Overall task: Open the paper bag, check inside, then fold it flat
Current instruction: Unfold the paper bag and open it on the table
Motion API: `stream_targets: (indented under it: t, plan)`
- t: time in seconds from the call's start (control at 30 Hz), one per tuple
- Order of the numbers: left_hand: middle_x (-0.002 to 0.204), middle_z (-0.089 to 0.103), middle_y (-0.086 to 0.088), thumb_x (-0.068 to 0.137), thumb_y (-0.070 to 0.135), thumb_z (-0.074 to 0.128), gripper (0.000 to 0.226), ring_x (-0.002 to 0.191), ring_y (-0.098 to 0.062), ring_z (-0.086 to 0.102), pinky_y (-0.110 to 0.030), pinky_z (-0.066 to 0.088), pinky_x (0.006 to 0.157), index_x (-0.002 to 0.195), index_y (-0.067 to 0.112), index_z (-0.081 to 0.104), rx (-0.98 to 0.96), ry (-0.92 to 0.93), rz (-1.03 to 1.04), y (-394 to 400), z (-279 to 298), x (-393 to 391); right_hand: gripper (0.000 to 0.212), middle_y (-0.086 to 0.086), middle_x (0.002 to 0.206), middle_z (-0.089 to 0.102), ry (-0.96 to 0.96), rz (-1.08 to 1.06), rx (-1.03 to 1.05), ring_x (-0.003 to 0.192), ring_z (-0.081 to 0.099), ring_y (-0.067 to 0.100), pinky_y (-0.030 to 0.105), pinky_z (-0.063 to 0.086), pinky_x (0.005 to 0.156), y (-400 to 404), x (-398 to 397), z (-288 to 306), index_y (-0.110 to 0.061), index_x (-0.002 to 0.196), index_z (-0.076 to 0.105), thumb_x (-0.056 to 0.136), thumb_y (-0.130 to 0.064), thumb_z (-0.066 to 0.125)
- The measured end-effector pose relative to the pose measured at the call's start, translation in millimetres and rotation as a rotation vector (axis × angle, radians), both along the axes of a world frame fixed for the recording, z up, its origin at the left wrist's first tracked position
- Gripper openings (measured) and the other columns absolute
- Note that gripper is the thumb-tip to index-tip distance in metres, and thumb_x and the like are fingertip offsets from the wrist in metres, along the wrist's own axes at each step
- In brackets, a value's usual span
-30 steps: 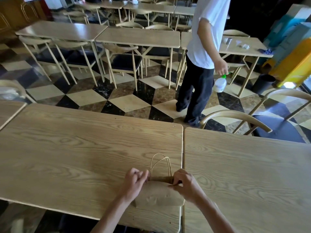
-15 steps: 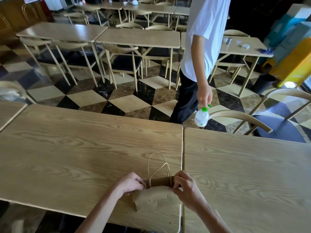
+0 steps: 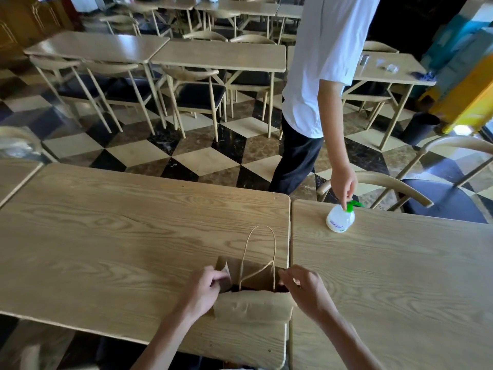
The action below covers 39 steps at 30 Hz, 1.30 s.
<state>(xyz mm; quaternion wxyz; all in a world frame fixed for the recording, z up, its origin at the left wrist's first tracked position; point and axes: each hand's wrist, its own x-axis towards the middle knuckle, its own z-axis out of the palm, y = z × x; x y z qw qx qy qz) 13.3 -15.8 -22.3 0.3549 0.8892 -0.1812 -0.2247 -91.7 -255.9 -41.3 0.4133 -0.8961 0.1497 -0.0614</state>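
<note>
1. Wooden tabletop [image 3: 106, 236] in a room of tables, chairs and checkered floor [image 3: 208, 158].
2. Left hand [image 3: 205, 289] and right hand [image 3: 306, 289] pinch the paper bag [image 3: 252, 305] at the near edge; its mouth now gapes wider.
3. A standing person [image 3: 320, 76] has set a spray bottle [image 3: 341, 217] down.

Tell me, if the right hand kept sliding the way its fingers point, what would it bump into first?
The right hand points leftward across the bag mouth, so it would likely meet the handle cords first, then the left hand. Depth is hard to judge here.

Paper bag [image 3: 253, 305] on table [image 3: 106, 236], spray bottle [image 3: 341, 218] behind-right.
</note>
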Motion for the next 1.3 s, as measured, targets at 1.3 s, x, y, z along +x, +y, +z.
stream_targets:
  t: [1.3]
  plan:
    - [0.075,0.061,0.006,0.081,0.003,0.065,0.048,0.064,-0.006,0.059,-0.009,0.043,0.06,0.127,0.017,0.061,0.061,-0.094,0.316,14.9,4.6,-25.6,0.028,-0.014,0.069,0.062,0.191,-0.089,-0.375,0.062,0.062,0.019,0.03,0.048,0.051,-5.5,-16.0,23.4,-0.043,0.108,0.054,0.085,-0.028,0.052]
